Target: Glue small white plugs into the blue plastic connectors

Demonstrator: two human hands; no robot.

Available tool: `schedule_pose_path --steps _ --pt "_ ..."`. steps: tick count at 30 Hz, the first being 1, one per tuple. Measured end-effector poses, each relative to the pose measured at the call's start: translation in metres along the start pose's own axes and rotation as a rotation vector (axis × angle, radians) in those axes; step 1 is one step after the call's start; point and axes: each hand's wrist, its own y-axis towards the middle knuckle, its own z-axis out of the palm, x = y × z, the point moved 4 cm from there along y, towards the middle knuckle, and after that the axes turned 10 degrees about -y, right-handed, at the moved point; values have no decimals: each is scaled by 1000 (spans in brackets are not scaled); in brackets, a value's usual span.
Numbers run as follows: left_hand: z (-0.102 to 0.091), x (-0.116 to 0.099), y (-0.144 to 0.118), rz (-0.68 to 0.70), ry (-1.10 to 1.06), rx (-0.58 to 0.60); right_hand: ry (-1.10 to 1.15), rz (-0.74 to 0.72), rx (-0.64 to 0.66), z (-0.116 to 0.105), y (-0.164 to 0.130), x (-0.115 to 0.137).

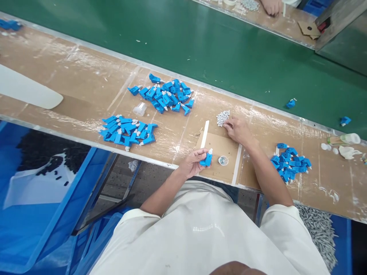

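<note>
My left hand grips a small blue plastic connector with a white tip near the front edge of the brown bench. My right hand reaches forward and touches a little heap of small white caps; whether its fingers hold one is hidden. A small round metal disc lies on a cardboard sheet between my hands. A white strip lies along the sheet's left edge.
Piles of blue connectors lie at the far middle, front left and right. A green conveyor belt runs behind, with another person's hand beyond it. Blue bins stand below left, and a bin of grey parts below right.
</note>
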Motion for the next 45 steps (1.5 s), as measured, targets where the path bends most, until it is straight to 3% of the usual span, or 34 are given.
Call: schedule_pose_path --steps 4,7,11,15,21,31,38,45 --pt "2 -2 0 17 -49 -42 -121 -27 128 -5 7 8" --pt "6 -5 -1 34 -93 -69 -52 2 152 -17 4 12" --pt "9 -8 -3 52 -124 -77 399 132 40 -38 -18 18" --pt "14 -9 -4 67 -106 -40 889 188 26 -45 -49 37" --pt "20 -6 -4 70 -44 3 1245 256 62 -47 -78 64" --pt "36 -3 -8 85 43 72 1315 275 7 -54 -88 78" --pt "36 -2 -7 80 55 62 1299 268 -63 -57 -89 83" --pt "35 -5 -8 176 130 30 1245 346 -13 -52 -93 88"
